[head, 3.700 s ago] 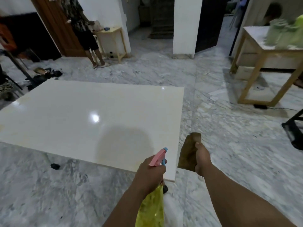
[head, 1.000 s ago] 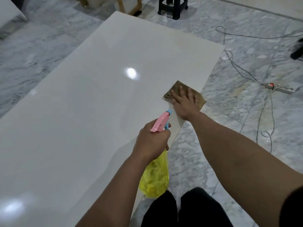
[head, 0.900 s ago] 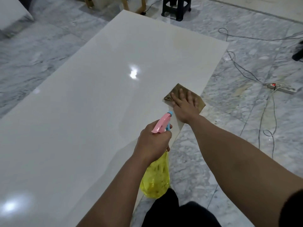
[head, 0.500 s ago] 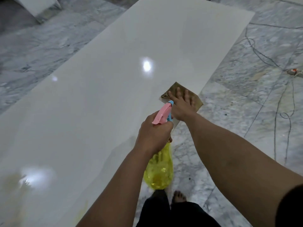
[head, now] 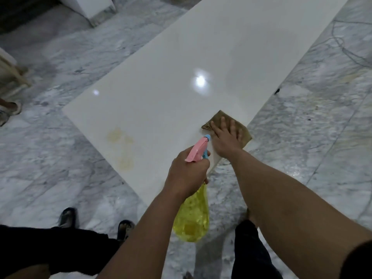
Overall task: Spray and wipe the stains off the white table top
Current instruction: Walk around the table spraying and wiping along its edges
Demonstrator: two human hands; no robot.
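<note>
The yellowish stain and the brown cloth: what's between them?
Only bare white table top lies between the stain and the cloth, in the head view.

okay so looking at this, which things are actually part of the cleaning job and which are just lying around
Part of the job:
table top
yellowish stains
spray bottle, held in the left hand
brown cloth, pressed flat under the right hand

Just lying around:
cables on the marble floor
sandals by the near edge
wooden frame at left
</note>
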